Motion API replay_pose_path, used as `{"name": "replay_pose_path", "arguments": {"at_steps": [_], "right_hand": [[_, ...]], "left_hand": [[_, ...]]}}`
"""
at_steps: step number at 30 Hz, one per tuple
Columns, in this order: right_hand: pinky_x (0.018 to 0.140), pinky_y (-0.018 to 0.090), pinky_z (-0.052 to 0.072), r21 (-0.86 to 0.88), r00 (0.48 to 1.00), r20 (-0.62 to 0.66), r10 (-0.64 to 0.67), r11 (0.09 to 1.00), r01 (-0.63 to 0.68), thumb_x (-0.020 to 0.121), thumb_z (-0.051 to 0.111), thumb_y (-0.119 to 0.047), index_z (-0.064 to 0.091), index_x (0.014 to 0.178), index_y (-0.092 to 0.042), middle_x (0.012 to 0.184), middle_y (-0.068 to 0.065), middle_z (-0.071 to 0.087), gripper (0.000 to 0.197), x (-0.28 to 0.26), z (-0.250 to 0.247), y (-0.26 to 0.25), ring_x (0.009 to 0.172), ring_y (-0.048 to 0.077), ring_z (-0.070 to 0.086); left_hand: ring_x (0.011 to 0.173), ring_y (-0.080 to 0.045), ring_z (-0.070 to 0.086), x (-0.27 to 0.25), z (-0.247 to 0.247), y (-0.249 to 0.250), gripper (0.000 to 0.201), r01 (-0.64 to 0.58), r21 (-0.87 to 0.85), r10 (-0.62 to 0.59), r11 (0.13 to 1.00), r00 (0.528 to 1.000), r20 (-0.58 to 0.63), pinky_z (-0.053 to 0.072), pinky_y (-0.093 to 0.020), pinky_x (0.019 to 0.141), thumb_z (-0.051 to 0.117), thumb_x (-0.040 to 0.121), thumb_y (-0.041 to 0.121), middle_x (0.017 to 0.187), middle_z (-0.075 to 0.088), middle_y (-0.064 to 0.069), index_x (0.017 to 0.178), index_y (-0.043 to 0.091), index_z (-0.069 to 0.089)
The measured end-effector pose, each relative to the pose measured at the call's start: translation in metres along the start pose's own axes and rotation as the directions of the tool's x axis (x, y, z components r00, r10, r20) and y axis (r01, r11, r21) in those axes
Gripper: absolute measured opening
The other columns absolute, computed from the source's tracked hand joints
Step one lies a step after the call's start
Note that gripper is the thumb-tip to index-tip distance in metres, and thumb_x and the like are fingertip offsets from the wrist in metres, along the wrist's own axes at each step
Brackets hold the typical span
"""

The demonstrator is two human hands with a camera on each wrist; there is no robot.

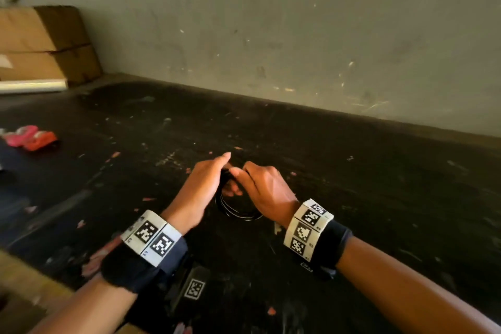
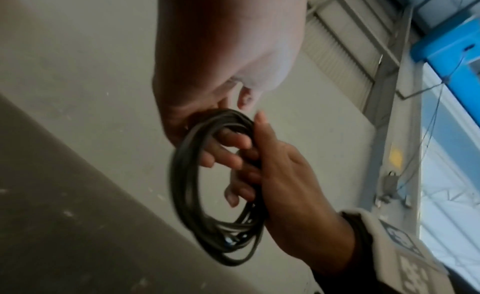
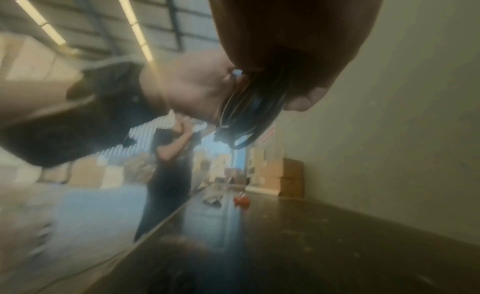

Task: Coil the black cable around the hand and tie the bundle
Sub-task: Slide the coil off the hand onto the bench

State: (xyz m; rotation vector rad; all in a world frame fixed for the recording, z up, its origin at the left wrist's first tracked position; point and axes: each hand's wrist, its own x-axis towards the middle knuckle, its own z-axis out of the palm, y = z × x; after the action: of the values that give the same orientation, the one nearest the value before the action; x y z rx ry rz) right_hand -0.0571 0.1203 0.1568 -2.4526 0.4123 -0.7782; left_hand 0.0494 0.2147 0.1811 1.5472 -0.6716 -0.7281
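both hands, left (image 1: 202,184) and right (image 1: 267,187), grip the coil (image 1: 235,209); cable ends hidden, right-wrist view blurred.

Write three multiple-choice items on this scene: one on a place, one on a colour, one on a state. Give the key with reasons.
1. Where is the cable coil?
A. held between both hands above the dark table
B. lying flat on the table
C. on the cardboard boxes

2. What colour is the cable?
A. red
B. black
C. white

3. What is the left hand doing?
A. resting open
B. gripping the coil
C. pointing

Key: 1 A, the loops hang between the left and right hand; 2 B, dark strands in every view; 3 B, its fingers pass through the loops.
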Motion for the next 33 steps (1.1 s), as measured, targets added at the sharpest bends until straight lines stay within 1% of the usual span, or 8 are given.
{"name": "replay_pose_path", "arguments": {"at_steps": [8, 12, 15, 20, 22, 24, 27, 33], "right_hand": [[0.059, 0.031, 0.049, 0.287, 0.95, 0.304, 0.063, 0.945, -0.155, 0.098, 0.041, -0.035, 0.056, 0.074, -0.018, 0.059, -0.007, 0.055, 0.033, -0.059, 0.065, 0.009, 0.054, 0.006, 0.056], [0.062, 0.035, 0.048, 0.271, 0.919, 0.392, 0.031, 0.951, -0.148, 0.099, 0.039, -0.033, 0.053, 0.078, -0.016, 0.065, -0.004, 0.055, 0.031, -0.074, 0.091, 0.007, 0.059, 0.011, 0.057], [0.065, 0.042, 0.049, 0.213, 0.907, 0.42, 0.005, 0.971, -0.104, 0.099, 0.037, -0.035, 0.051, 0.083, -0.016, 0.074, 0.004, 0.059, 0.029, -0.076, 0.108, 0.006, 0.069, 0.023, 0.063], [0.068, 0.035, 0.049, 0.284, 0.842, 0.538, -0.05, 0.951, -0.124, 0.099, 0.037, -0.036, 0.05, 0.081, -0.024, 0.072, -0.004, 0.056, 0.026, -0.06, 0.129, -0.011, 0.066, 0.012, 0.057], [0.069, 0.032, 0.048, 0.304, 0.821, 0.571, 0.004, 0.928, -0.216, 0.099, 0.037, -0.037, 0.055, 0.075, -0.023, 0.068, -0.007, 0.056, 0.033, -0.048, 0.141, -0.012, 0.065, 0.008, 0.056], [0.076, 0.035, 0.052, 0.236, 0.819, 0.569, 0.081, 0.937, -0.257, 0.099, 0.039, -0.035, 0.063, 0.08, -0.013, 0.076, 0.001, 0.064, 0.037, -0.034, 0.152, -0.002, 0.074, 0.014, 0.062], [0.086, 0.041, 0.05, -0.004, 0.795, 0.598, 0.097, 0.993, -0.118, 0.096, 0.047, -0.029, 0.068, 0.1, -0.011, 0.099, 0.01, 0.066, 0.028, -0.015, 0.172, 0.015, 0.092, 0.025, 0.063], [0.091, 0.039, 0.047, -0.204, 0.677, 0.729, 0.107, 0.977, 0.066, 0.092, 0.052, -0.031, 0.056, 0.125, -0.02, 0.119, 0.007, 0.055, 0.035, 0.003, 0.21, 0.011, 0.11, 0.026, 0.056]], "left_hand": [[0.04, -0.004, 0.058, -0.051, -0.002, -0.072, 0.029, 0.261, -0.047, -0.264, 0.964, 0.932, -0.249, 0.04, -0.019, 0.043, 0.053, 0.093, 0.021, 0.041, 0.058, 0.004, 0.065, 0.014, 0.059], [0.062, -0.013, 0.058, -0.068, -0.023, -0.093, 0.03, 0.255, -0.023, -0.25, 0.967, 0.924, -0.287, 0.043, -0.028, 0.059, 0.056, 0.092, 0.025, 0.065, 0.06, -0.006, 0.068, 0.006, 0.063], [0.064, -0.014, 0.058, -0.077, -0.039, -0.103, 0.036, 0.267, 0.068, -0.24, 0.961, 0.932, -0.273, 0.046, -0.033, 0.072, 0.057, 0.091, 0.03, 0.061, 0.056, 0.001, 0.06, 0.013, 0.058], [0.063, -0.023, 0.054, -0.073, -0.076, -0.122, 0.036, 0.283, 0.093, -0.251, 0.955, 0.933, -0.259, 0.039, -0.036, 0.06, 0.059, 0.083, 0.025, 0.063, 0.057, -0.013, 0.07, -0.009, 0.062], [0.061, -0.023, 0.045, -0.069, -0.097, -0.131, 0.026, 0.292, 0.03, -0.265, 0.956, 0.903, -0.338, 0.032, -0.031, 0.052, 0.059, 0.081, 0.019, 0.063, 0.048, -0.011, 0.066, -0.002, 0.059], [0.056, -0.022, 0.041, -0.066, -0.119, -0.137, 0.015, 0.308, -0.03, -0.291, 0.951, 0.857, -0.425, 0.027, -0.026, 0.047, 0.059, 0.082, 0.014, 0.06, 0.042, -0.011, 0.07, 0.006, 0.057], [0.033, -0.012, 0.033, -0.059, -0.155, -0.147, 0.025, 0.312, -0.134, -0.337, 0.941, 0.811, -0.478, 0.021, -0.016, 0.038, 0.056, 0.084, 0.006, 0.043, 0.038, -0.002, 0.06, 0.01, 0.051], [0.025, -0.006, 0.026, -0.044, -0.185, -0.162, 0.035, 0.342, -0.223, -0.404, 0.913, 0.838, -0.368, 0.016, -0.014, 0.033, 0.053, 0.085, 0.003, 0.033, 0.033, 0.005, 0.053, 0.01, 0.043]]}}
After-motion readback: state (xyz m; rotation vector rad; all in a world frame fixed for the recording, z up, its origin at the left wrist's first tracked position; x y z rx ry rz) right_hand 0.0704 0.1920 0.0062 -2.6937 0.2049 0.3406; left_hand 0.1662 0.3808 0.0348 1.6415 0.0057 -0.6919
